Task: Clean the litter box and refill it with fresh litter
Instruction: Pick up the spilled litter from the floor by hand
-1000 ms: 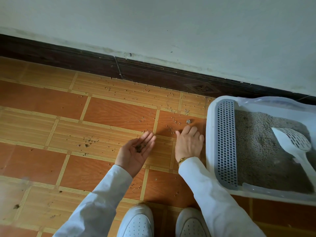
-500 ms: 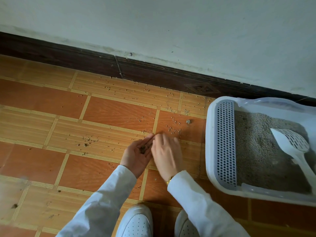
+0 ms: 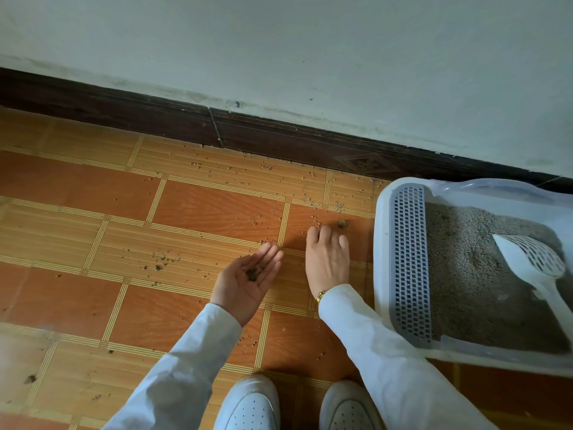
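The litter box (image 3: 384,274) occupies the right of the frame with the scoop (image 3: 533,265) lying on its litter, the left hand (image 3: 248,280) at centre cups debris on pressed-together fingers, and the right hand (image 3: 328,259) reaches fingers-down to floor grains, grip undeterminable.

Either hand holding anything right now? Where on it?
Left hand cradles a few dark litter clumps on its open, upturned palm and fingers, no grip. Right hand reaches fingers-down to the floor; whether it pinches any cannot be told.

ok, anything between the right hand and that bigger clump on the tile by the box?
Nothing visible. The right hand reaches toward the clump, with only bare tile and loose grains between. The litter box stands off to the side.
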Demonstrator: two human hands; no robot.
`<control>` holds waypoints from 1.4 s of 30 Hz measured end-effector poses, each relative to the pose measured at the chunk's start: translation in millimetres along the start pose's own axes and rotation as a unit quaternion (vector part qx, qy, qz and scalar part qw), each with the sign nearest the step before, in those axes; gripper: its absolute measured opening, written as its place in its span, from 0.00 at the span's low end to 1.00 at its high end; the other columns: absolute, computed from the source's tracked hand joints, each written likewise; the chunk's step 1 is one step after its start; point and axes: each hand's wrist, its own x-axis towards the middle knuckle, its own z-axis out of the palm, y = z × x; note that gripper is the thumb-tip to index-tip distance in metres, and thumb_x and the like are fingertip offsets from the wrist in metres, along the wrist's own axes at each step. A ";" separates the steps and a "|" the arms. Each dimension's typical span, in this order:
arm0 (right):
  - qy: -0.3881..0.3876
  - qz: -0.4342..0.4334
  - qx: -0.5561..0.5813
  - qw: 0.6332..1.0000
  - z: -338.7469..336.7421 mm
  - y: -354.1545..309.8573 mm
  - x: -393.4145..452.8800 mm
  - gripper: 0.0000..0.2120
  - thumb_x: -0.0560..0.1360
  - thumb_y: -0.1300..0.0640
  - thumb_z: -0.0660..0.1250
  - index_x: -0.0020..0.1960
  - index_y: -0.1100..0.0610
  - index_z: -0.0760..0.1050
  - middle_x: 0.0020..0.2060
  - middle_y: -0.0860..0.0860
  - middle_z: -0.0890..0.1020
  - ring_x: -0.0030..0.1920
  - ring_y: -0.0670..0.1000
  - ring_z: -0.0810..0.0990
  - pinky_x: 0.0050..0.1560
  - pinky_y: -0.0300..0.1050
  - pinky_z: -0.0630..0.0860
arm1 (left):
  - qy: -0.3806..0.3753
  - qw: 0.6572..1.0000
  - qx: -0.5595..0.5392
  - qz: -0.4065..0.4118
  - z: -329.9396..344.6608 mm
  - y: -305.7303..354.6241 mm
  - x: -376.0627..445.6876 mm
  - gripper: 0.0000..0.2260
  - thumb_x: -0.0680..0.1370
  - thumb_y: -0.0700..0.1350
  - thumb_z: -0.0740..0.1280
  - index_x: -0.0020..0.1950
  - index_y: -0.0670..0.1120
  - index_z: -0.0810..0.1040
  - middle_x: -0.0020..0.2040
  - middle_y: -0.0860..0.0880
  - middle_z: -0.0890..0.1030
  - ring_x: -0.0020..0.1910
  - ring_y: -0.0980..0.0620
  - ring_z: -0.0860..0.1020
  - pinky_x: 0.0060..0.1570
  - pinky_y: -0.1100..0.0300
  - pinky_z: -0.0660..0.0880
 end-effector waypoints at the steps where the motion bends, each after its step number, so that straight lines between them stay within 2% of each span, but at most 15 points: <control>1: 0.000 -0.006 -0.004 1.000 -0.5 -0.3 0.2 0.03 0.73 0.63 0.63 0.45 0.57 0.75 0.36 0.54 0.77 0.35 0.54 0.76 0.43 0.48 0.71 | 0.001 1.000 -0.001 0.003 -0.1 -0.1 -0.8 0.15 0.79 0.39 0.55 0.57 0.32 0.77 0.59 0.36 0.79 0.59 0.40 0.78 0.59 0.47 0.73; 7: 0.002 -0.030 0.027 0.999 -16.5 -8.2 -0.7 0.02 0.73 0.63 0.66 0.45 0.60 0.75 0.37 0.55 0.79 0.35 0.54 0.77 0.42 0.48 0.72 | 0.006 1.000 0.001 0.012 -2.7 -1.7 1.8 0.16 0.79 0.39 0.55 0.60 0.32 0.76 0.58 0.36 0.79 0.59 0.40 0.78 0.58 0.48 0.74; 9: 0.007 -0.078 0.072 0.994 -28.9 -20.0 -10.5 0.03 0.74 0.62 0.66 0.47 0.60 0.75 0.38 0.55 0.78 0.38 0.54 0.77 0.42 0.49 0.72 | 0.013 1.000 0.005 0.017 0.0 -4.1 1.6 0.15 0.78 0.39 0.56 0.55 0.33 0.78 0.53 0.38 0.82 0.54 0.44 0.81 0.54 0.52 0.78; 11: 0.005 -0.139 0.128 0.982 -40.5 -35.8 -25.2 0.05 0.77 0.59 0.63 0.49 0.60 0.75 0.40 0.54 0.78 0.39 0.53 0.77 0.42 0.48 0.73 | 0.023 0.999 0.028 0.016 3.8 -6.5 1.6 0.14 0.76 0.41 0.58 0.44 0.38 0.83 0.42 0.43 0.84 0.42 0.49 0.83 0.44 0.59 0.81; 12: 0.000 -0.154 0.155 0.976 -46.0 -40.8 -30.6 0.09 0.79 0.56 0.59 0.50 0.60 0.75 0.40 0.53 0.79 0.39 0.52 0.77 0.43 0.47 0.73 | 0.023 0.999 0.036 0.014 5.3 -6.9 0.5 0.14 0.74 0.42 0.59 0.42 0.40 0.84 0.41 0.44 0.84 0.41 0.50 0.83 0.44 0.60 0.79; 13: -0.007 -0.154 0.177 0.972 -49.4 -41.5 -34.2 0.13 0.80 0.54 0.55 0.50 0.59 0.75 0.40 0.52 0.79 0.39 0.51 0.77 0.42 0.46 0.73 | 0.019 0.999 0.037 0.013 5.5 -6.6 0.1 0.14 0.73 0.42 0.60 0.46 0.39 0.84 0.45 0.43 0.84 0.46 0.50 0.82 0.48 0.59 0.79; 16: -0.004 -0.061 0.191 0.980 -44.0 -19.8 -34.6 0.14 0.80 0.50 0.52 0.46 0.56 0.72 0.37 0.50 0.76 0.35 0.51 0.74 0.39 0.45 0.70 | -0.004 1.000 0.009 0.007 4.0 -2.7 2.0 0.15 0.77 0.39 0.57 0.56 0.34 0.79 0.58 0.38 0.80 0.58 0.44 0.79 0.58 0.55 0.75; 20: -0.029 0.103 0.100 0.989 -25.2 15.2 -33.4 0.16 0.79 0.46 0.57 0.50 0.60 0.70 0.41 0.54 0.76 0.37 0.54 0.76 0.41 0.49 0.72 | -0.017 1.000 -0.013 0.007 3.2 -1.3 -1.4 0.15 0.78 0.38 0.56 0.56 0.32 0.77 0.59 0.36 0.79 0.59 0.40 0.78 0.59 0.48 0.74; 24: -0.049 0.145 0.053 0.987 -12.0 20.2 -31.1 0.18 0.77 0.45 0.61 0.51 0.61 0.70 0.42 0.57 0.75 0.39 0.56 0.75 0.43 0.51 0.71 | -0.010 1.000 -0.004 0.000 2.8 -3.3 -2.4 0.15 0.79 0.39 0.55 0.56 0.32 0.78 0.59 0.36 0.79 0.59 0.40 0.78 0.58 0.48 0.74; 28: -0.027 0.098 0.010 0.995 -5.4 20.4 -22.8 0.11 0.77 0.50 0.64 0.47 0.59 0.72 0.39 0.56 0.75 0.36 0.55 0.74 0.41 0.50 0.69 | -0.010 1.000 -0.001 0.002 0.6 -4.0 -3.8 0.15 0.79 0.39 0.55 0.57 0.32 0.77 0.60 0.36 0.78 0.59 0.40 0.78 0.58 0.48 0.74; 31: -0.020 0.064 -0.016 0.998 -2.7 20.2 -17.3 0.03 0.74 0.61 0.66 0.46 0.59 0.73 0.36 0.56 0.76 0.35 0.55 0.73 0.40 0.50 0.69 | -0.006 1.000 0.003 0.001 -0.8 -4.0 -2.9 0.16 0.79 0.39 0.55 0.57 0.31 0.77 0.60 0.36 0.78 0.59 0.40 0.78 0.58 0.48 0.75; 33: -0.025 0.060 -0.023 0.998 -2.3 20.3 -14.7 0.04 0.72 0.65 0.66 0.45 0.60 0.74 0.35 0.56 0.77 0.35 0.55 0.74 0.41 0.50 0.69 | -0.003 1.000 0.003 0.000 -0.7 -3.9 -1.7 0.15 0.79 0.39 0.55 0.57 0.31 0.77 0.60 0.36 0.78 0.59 0.40 0.78 0.58 0.48 0.74; 38: -0.014 0.037 -0.003 0.999 -7.9 18.2 -16.2 0.03 0.71 0.64 0.68 0.44 0.62 0.75 0.32 0.56 0.78 0.33 0.55 0.76 0.39 0.49 0.71 | 0.011 1.000 0.013 0.003 -0.2 -6.8 -0.2 0.16 0.79 0.39 0.55 0.58 0.31 0.76 0.59 0.36 0.78 0.60 0.40 0.77 0.58 0.48 0.74; 40: 0.025 0.003 0.043 0.999 -19.4 9.8 -19.6 0.03 0.74 0.61 0.67 0.41 0.60 0.74 0.32 0.54 0.77 0.32 0.54 0.75 0.39 0.48 0.71 | 0.021 1.000 0.017 0.003 -0.5 -8.9 1.5 0.17 0.79 0.40 0.55 0.60 0.32 0.75 0.59 0.36 0.79 0.60 0.41 0.77 0.58 0.49 0.74; 42: 0.057 -0.062 0.104 0.991 -33.4 -5.9 -25.7 0.07 0.77 0.58 0.62 0.41 0.58 0.74 0.32 0.52 0.76 0.32 0.52 0.74 0.39 0.47 0.71 | 0.033 0.999 0.027 0.005 1.0 -13.0 2.0 0.16 0.79 0.40 0.55 0.55 0.33 0.79 0.54 0.38 0.82 0.54 0.44 0.81 0.54 0.52 0.78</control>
